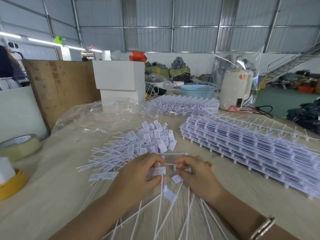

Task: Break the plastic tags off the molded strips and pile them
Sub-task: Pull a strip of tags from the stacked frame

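Taking the pile of tags (138, 146) in the middle of the worktop (52, 196) as the landmark: far to its left, at the worktop's edge, a yellow tape roll (12, 186) is lying with a white block sitting on it, and just behind that a paler tape roll (19, 146) is lying flat. Behind the pile and slightly left, a crumpled clear plastic bag (100, 116) is spreading across the worktop, with two stacked white boxes (119, 84) standing beyond it. The pile itself is lying with its tag heads heaped toward the right and its thin tails fanning out to the left. Just in front of the pile, the left hand (138, 177) is curling its fingers around a tag (158, 171), while the right hand (197, 175), just beside it, is pinching a thin white molded strip (170, 165) that is bridging the gap between the two hands; long white tails are fanning from under both hands toward the camera, and a loose tag is lying between the wrists. A bracelet (261, 228) is sitting on the right wrist. To the right of the pile, a thick stack of molded strips (251, 149) is lying along the worktop, and behind the pile to the right another heap of strips (183, 104) is resting before a blue basket (197, 90) and a cream kettle (235, 90).
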